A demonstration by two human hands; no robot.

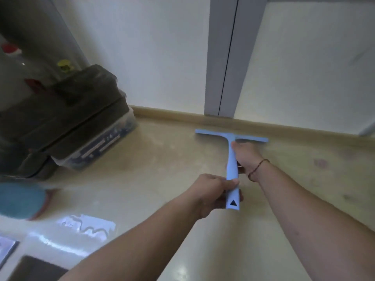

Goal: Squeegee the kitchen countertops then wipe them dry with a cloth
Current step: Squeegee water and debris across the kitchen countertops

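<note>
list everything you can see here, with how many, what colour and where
squeegee: one, light blue, blade by the back wall, centre right
countertop: one, beige, glossy, across the frame
container: one, clear with dark lid, left, partly blurred
cloth: one, teal, left edge, blurred
dark pad: one, bottom left corner
wall panels: white, behind the countertop
left hand: grip on the handle's lower end
right hand: grip on the handle near the blade

Soft, dim light; glare on the wet tabletop (89, 228) left of my fingers (233, 182), edges smeared and bowed.
</note>
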